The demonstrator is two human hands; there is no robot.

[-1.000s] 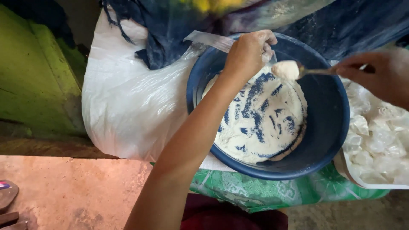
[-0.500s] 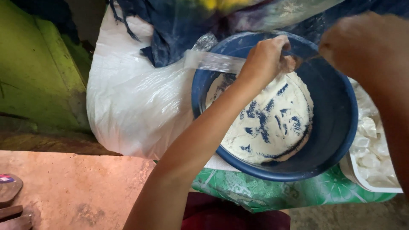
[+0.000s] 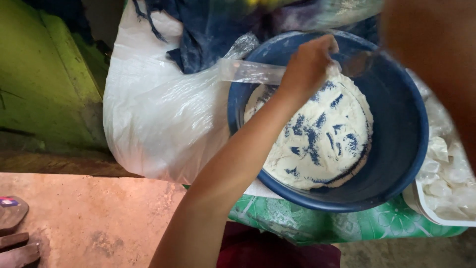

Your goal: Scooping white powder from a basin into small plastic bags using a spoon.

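From the head view, I judge the filling well along: the white tray (image 3: 446,178) at right already holds many small clear packets, while the blue basin (image 3: 396,149) keeps only a thin, streaked layer of white powder (image 3: 322,139). My left hand (image 3: 310,64) is closed on a clear plastic bag (image 3: 253,72) over the basin's far rim. My right hand (image 3: 431,64) looms blurred just beside it; I cannot tell its grip, though a spoon (image 3: 359,62) shows beneath it.
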